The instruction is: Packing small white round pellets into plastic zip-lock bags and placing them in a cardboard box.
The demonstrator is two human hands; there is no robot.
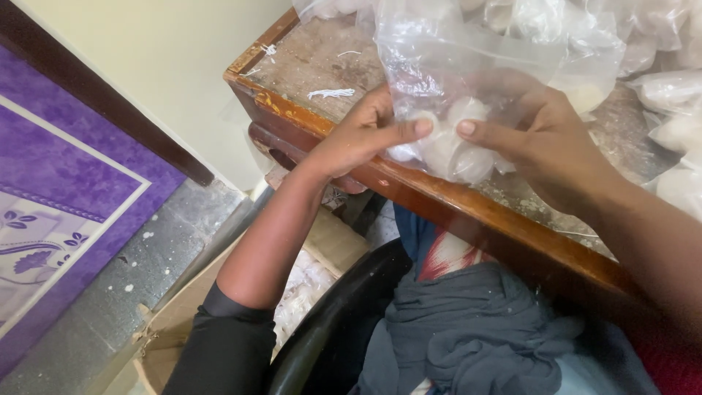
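**Plastic bag of white rolls pinched between both hands at the table edge**

Plastic bag [468, 80], clear and crinkled, hangs right in front of us above the near edge of the wooden table [307, 58], and we have both hands on it. Our left hand [362, 135] comes in from the left, thumb stretched flat against the film, the fingers [418, 127] pressed together on the bag. Our right hand [541, 139] meets it from the other side, its thumb pointing back toward the left one, the rest of the hand wrapped behind the plastic and showing through it. Both sets of fingers are clamped on the bag, thumb tips close but not touching.

Down in the bottom of the bag we see a cluster of white rolls [453, 150], round and pale, bunched just between and below our thumbs, resting near the table's rim.

Behind it, more clear bags [669, 95] with white contents crowd the right side of the worn tabletop. A scrap of white thread [330, 93] lies on the bare wood to the left. Below the table edge, dark grey cloth [475, 329] bunches in our lap, and an open cardboard box [183, 314] sits on the floor beside a purple patterned mat [51, 190].
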